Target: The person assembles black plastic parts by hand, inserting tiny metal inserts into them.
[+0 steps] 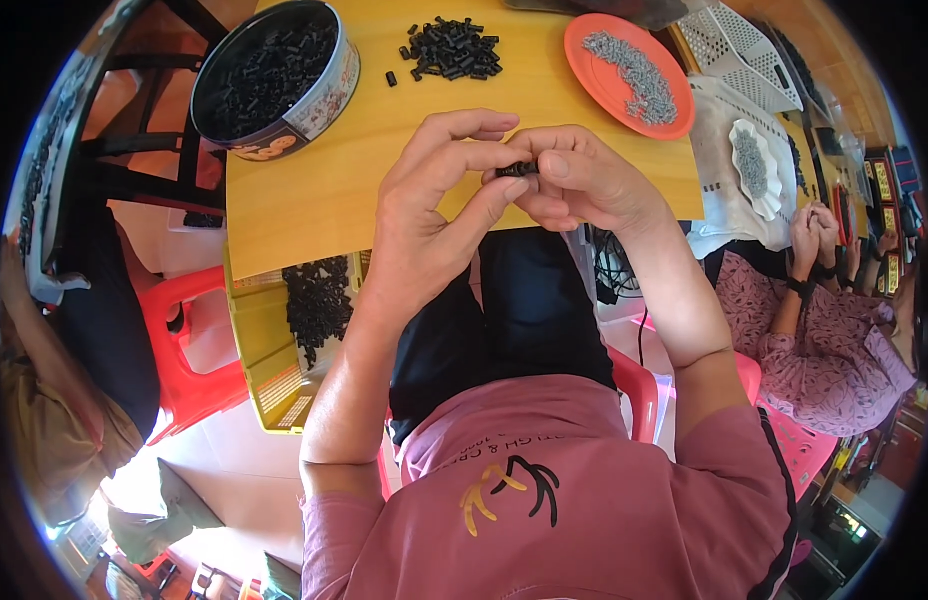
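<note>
Over the near edge of the yellow table [374, 180], both my hands meet on one small black cylindrical part [516, 169]. My left hand [439, 195] pinches its left end between thumb and fingers. Thumb and curled fingers of my right hand [589, 180] close on its right end, hiding that end. Beyond my hands lies a loose pile of short black cylindrical pieces [454, 48]. An orange-red plate [581, 75] holds many small grey metal pieces [639, 75], and a round tin [334, 95] at the far left is filled with black pieces.
A yellow plastic crate [246, 350] with black parts [319, 305] stands below the table on my left, beside a red stool [199, 395]. On the right are a white scalloped dish [769, 180] of grey pieces, a white perforated basket [739, 50] and a seated person [784, 300].
</note>
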`<state>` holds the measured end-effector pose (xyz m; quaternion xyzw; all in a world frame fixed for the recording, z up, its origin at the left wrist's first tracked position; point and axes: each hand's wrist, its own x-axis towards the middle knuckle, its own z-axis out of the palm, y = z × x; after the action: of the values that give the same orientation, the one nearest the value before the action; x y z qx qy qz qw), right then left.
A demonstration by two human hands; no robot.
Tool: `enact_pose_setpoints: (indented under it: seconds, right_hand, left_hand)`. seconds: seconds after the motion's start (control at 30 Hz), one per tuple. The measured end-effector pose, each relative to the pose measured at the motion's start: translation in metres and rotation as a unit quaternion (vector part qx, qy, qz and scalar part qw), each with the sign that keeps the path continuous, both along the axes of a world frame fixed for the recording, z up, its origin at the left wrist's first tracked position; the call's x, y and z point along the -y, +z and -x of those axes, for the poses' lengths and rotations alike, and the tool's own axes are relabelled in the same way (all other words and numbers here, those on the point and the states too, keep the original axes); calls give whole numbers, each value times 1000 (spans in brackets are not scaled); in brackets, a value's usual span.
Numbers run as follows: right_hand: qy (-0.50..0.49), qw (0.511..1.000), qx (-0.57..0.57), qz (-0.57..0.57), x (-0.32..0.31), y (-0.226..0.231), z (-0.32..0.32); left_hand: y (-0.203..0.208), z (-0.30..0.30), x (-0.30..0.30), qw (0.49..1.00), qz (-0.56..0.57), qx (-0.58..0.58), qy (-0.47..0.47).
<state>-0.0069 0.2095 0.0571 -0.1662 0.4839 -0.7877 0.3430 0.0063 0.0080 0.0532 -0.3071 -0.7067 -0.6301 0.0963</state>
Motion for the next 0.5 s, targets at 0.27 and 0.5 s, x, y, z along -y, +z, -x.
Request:
enact_pose_setpoints:
  seconds: [0.27, 0.5]
  right_hand:
    - [-64, 994, 83, 24, 13, -1, -10]
    - [-74, 983, 117, 118, 23, -11, -18]
  left_hand:
    - [-5, -4, -3, 999, -50, -1, 19]
    - [-5, -10, -7, 997, -54, -30, 51]
